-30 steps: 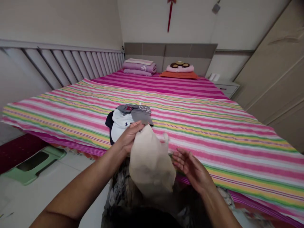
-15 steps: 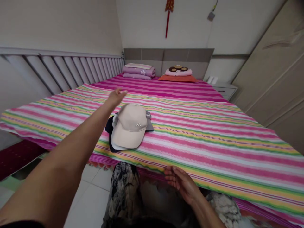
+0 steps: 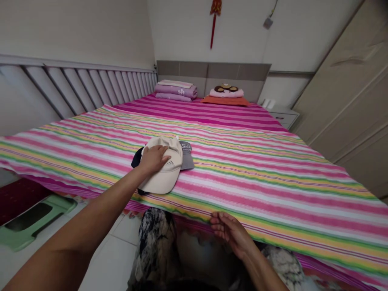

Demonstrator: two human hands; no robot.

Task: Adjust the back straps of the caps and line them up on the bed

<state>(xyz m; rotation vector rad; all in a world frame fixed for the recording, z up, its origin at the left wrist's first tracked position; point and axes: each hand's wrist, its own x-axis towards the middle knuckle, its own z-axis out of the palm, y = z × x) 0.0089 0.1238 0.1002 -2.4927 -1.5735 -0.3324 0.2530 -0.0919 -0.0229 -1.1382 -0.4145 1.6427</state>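
Note:
A beige baseball cap (image 3: 160,182) lies on top of a small stack of caps near the bed's front edge. My left hand (image 3: 154,159) is on its crown, thumb toward the front logo and fingers over the top; the fabric is dented under them. A grey cap (image 3: 187,157) with raised lettering sticks out on the right of the stack, and a dark navy cap (image 3: 136,158) on the left. My right hand (image 3: 228,228) rests palm inward at the bed's edge, its fingers loosely bent and apart, with nothing in them.
Under the caps spreads a striped sheet (image 3: 257,173). Folded purple quilts (image 3: 176,91) and a pink folded cloth (image 3: 226,93) lie by the headboard (image 3: 236,70). A white railing (image 3: 91,89) runs along the left. A green stool (image 3: 51,214) stands on the floor at left.
My left hand has come down and back from beyond the stack onto the beige cap, denting its crown. My right hand has stayed at the bed's edge.

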